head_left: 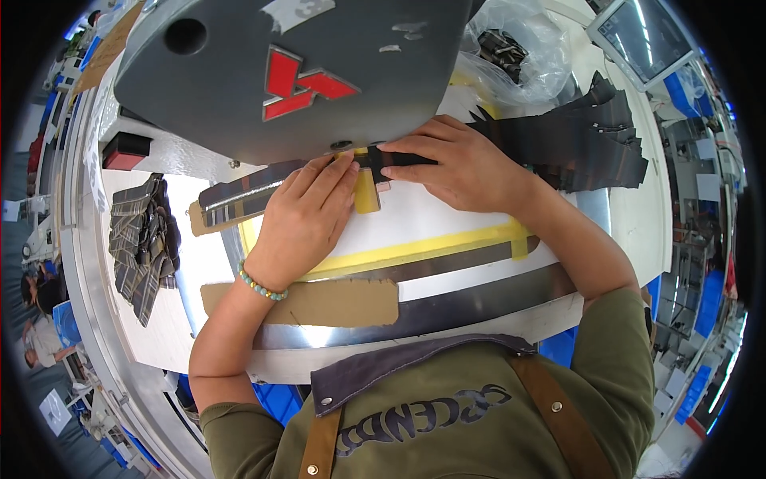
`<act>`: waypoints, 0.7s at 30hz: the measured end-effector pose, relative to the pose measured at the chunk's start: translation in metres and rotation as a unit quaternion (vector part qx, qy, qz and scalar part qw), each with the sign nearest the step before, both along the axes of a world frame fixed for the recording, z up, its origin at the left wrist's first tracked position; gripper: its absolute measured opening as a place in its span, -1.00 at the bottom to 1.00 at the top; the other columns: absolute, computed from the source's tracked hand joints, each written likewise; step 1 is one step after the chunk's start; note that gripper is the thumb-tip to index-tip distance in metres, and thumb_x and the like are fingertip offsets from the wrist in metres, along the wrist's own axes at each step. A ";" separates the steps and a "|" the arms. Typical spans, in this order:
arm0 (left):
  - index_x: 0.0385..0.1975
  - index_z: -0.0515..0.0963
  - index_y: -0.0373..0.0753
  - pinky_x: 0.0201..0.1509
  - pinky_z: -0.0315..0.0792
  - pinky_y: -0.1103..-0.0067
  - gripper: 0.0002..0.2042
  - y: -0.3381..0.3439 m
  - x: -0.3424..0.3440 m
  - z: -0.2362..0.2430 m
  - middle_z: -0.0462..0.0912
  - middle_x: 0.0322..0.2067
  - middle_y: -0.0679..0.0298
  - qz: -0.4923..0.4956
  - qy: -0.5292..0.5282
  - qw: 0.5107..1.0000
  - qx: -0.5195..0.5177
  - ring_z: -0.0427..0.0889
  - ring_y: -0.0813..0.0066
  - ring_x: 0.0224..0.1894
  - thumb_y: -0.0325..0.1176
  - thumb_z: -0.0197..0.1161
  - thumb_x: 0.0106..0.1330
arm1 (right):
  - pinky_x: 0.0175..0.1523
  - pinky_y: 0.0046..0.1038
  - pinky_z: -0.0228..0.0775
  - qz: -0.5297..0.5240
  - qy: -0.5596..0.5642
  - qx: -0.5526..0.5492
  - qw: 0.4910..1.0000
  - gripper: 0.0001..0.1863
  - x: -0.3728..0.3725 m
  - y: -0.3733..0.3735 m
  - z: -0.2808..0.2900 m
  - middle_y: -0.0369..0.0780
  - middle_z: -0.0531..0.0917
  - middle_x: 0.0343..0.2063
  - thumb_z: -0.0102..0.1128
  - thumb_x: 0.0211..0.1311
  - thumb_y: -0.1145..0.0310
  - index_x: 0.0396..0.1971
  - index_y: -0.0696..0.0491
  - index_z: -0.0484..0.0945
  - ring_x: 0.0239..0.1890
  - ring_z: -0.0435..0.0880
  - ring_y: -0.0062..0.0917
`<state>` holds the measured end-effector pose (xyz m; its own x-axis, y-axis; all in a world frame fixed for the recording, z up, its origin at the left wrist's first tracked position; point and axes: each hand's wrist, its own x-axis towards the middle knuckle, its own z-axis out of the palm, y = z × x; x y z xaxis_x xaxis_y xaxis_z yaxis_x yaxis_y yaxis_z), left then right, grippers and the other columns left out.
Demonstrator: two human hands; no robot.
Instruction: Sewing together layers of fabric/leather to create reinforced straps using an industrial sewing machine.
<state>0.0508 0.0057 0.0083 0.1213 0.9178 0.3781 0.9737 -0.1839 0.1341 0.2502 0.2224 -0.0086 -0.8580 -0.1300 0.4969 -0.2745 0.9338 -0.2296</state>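
Observation:
My left hand (pixel 307 209), with a beaded bracelet at its wrist, lies with outstretched fingers pressed down beside a small yellow block (pixel 366 191) under the edge of a large grey machine head (pixel 215 96). Left of that hand, a dark strip (pixel 257 185) with a metal edge rests on brown cardboard. My right hand (pixel 471 169) is closed, thumb and index finger on a narrow black fabric piece (pixel 411 168) whose left end meets the yellow block. Fingertips of both hands are close together; the machine head hides what lies behind them.
Layered dark fabric pieces (pixel 574 136) lie at right, and striped fabric pieces (pixel 142 235) at left. A clear plastic bag (pixel 550 60) holds dark fabric at the back. Yellow tape (pixel 423 246) crosses the white work surface; a cardboard piece (pixel 343 303) lies near its front edge. A screen (pixel 645 40) stands back right.

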 end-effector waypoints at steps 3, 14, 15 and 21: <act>0.14 0.69 -0.40 0.33 0.62 0.24 -0.63 0.002 0.000 0.003 0.72 0.19 0.07 0.001 0.012 1.000 -0.009 0.67 0.05 0.29 -0.52 0.38 0.33 | 0.37 -0.20 0.50 0.007 -0.007 -0.007 1.000 -0.72 0.000 0.003 -0.001 -0.27 0.75 0.16 0.38 0.28 0.42 -0.03 -0.09 0.83 0.22 0.68 -0.33; 0.23 0.62 -0.42 0.41 0.54 0.25 -0.58 0.001 -0.002 0.009 0.65 0.27 0.06 0.001 0.070 0.996 -0.063 0.59 0.06 0.36 -0.57 0.27 0.35 | 0.35 -0.20 0.51 0.005 -0.011 0.034 0.999 -0.67 0.001 0.006 -0.003 -0.27 0.75 0.20 0.35 0.29 0.41 0.03 -0.09 0.83 0.21 0.67 -0.34; 0.23 0.62 -0.42 0.41 0.54 0.25 -0.58 0.001 -0.002 0.009 0.65 0.27 0.06 0.000 0.071 0.996 -0.061 0.59 0.06 0.36 -0.57 0.27 0.35 | 0.35 -0.20 0.52 0.005 -0.011 0.040 0.999 -0.68 -0.001 0.006 -0.003 -0.27 0.75 0.20 0.34 0.30 0.40 0.04 -0.09 0.83 0.21 0.67 -0.34; 0.28 0.59 -0.43 0.44 0.51 0.25 -0.52 0.003 -0.004 0.007 0.63 0.29 0.04 0.005 0.080 0.995 -0.056 0.58 0.07 0.37 -0.61 0.22 0.31 | 0.35 -0.21 0.52 -0.001 -0.011 0.050 0.999 -0.70 -0.003 0.009 -0.002 -0.26 0.75 0.21 0.29 0.36 0.36 0.03 -0.10 0.83 0.20 0.68 -0.34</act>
